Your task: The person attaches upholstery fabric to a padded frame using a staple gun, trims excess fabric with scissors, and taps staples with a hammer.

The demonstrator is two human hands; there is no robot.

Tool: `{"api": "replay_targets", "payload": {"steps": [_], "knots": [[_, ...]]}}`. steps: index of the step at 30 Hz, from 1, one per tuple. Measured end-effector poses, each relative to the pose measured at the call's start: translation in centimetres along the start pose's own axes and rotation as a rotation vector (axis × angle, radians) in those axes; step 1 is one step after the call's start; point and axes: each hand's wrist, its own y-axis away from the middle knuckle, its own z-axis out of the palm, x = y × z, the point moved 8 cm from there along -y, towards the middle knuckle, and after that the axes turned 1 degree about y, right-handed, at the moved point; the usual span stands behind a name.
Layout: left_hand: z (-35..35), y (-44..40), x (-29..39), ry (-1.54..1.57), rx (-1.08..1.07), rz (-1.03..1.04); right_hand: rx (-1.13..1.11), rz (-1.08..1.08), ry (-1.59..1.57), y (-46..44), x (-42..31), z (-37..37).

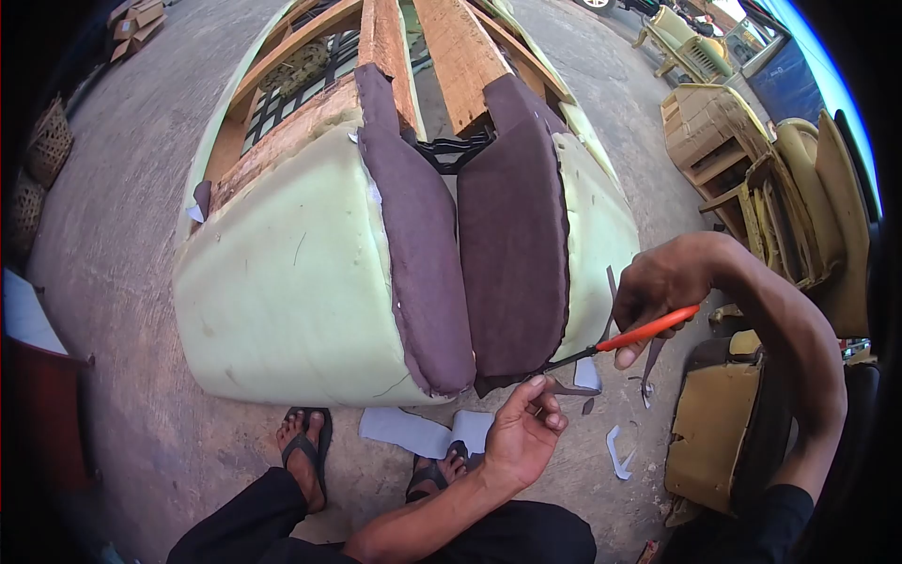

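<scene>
My right hand (662, 282) is closed around the orange handles of a pair of scissors (648, 329). Their dark blades point left, to the lower corner of the brown-purple fabric (514, 254) on the right panel. Just below the blade tips, my left hand (526, 432) pinches a narrow strip of fabric (575, 390) at that edge. The fabric covers the inner edges of two pale green foam panels (282, 273), fixed to a wooden furniture frame (460, 66). Whether the blades are apart is too small to tell.
White scraps (406, 433) and fabric offcuts (648, 376) lie on the concrete floor (122, 235) around my sandalled feet. Old chair parts (780, 197) and a worn yellowish cushion (711, 437) stand at the right. Woven baskets (49, 141) and cardboard boxes (139, 23) are at the left.
</scene>
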Motion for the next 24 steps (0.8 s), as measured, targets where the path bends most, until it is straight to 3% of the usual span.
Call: {"api": "replay_targets", "payload": {"steps": [10, 12, 24], "knots": [[-1.2, -0.1, -0.1, -0.092, -0.053, 0.021, 0.136, 0.028, -0.066, -0.7, -1.0, 2.6], [-1.8, 0.1, -0.5, -0.146, -0.055, 0.004, 0.253, 0.001, -0.072, -0.3, -1.3, 2.6], [-2.3, 0.6, 0.1, -0.302, -0.198, 0.031, 0.294, -0.018, -0.028, -1.6, -2.2, 2.8]]}}
